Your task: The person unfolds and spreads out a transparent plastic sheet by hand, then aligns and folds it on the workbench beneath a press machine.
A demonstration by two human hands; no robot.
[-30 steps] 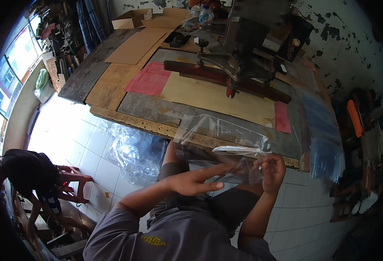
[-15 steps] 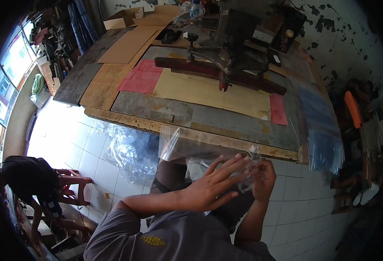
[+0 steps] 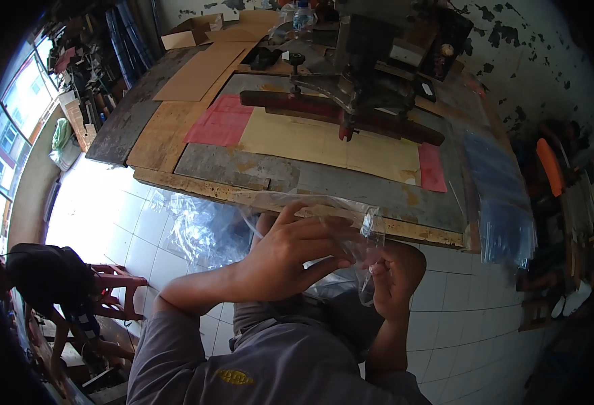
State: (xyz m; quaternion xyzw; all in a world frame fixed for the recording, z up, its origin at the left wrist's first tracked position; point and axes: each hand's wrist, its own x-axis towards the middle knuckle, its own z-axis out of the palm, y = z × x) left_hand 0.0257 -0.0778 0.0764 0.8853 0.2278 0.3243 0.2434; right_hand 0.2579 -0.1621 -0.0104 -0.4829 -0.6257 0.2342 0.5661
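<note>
A clear plastic sheet or bag (image 3: 371, 236) hangs between my hands at the table's front edge. My right hand (image 3: 393, 278) is closed, its thumb and fingers pinching the plastic's right end. To its left, my left hand (image 3: 290, 253) has its fingers stretched out and spread, against or just behind the film; the exact contact is unclear. Beyond them, a yellow sheet (image 3: 324, 143) and red pieces (image 3: 221, 120) lie on the grey work surface (image 3: 202, 162) beneath a dark red press bar (image 3: 270, 101).
Blue-tinted plastic sheets (image 3: 503, 209) hang over the table's right side. Crumpled clear plastic (image 3: 206, 226) lies below the front edge. Cardboard (image 3: 192, 71) rests at the back left. A red stool (image 3: 125, 287) stands at left beside a black bag-like object (image 3: 47, 270).
My left hand has drawn back leftward from near my right hand. My right hand has lowered slightly, still pinching the plastic, which has shifted and folded. The view has tilted a little.
</note>
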